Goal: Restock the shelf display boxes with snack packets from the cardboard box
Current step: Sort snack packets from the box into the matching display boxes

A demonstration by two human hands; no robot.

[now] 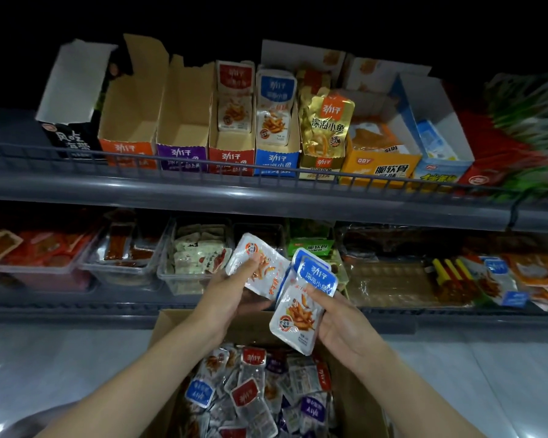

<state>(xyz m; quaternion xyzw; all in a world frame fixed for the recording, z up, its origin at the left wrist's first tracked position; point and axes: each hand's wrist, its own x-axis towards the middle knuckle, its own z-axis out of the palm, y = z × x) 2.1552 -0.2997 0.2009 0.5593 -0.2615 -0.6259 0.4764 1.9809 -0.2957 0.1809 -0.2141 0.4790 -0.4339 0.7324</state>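
My left hand (pixel 227 290) pinches a white snack packet (pixel 261 267) by its lower edge, tilted, above the cardboard box (pixel 168 320). My right hand (pixel 339 324) grips a small stack of blue-topped packets (pixel 304 298) from the right side. The two bundles touch between my hands. The cardboard box below holds several loose red, blue and purple packets (pixel 250 396). On the upper shelf stand the orange display box (pixel 128 128) and purple display box (pixel 184 131), both empty inside, the red display box (pixel 233 137) and the blue display box (pixel 277 143), each with a few upright packets.
A wire rail (pixel 203 164) runs along the front of the upper shelf. Gold, yellow and light-blue boxes (pixel 380 165) stand to the right. The lower shelf carries clear tubs (pixel 124 273) and loose snacks. Pale floor lies either side of the cardboard box.
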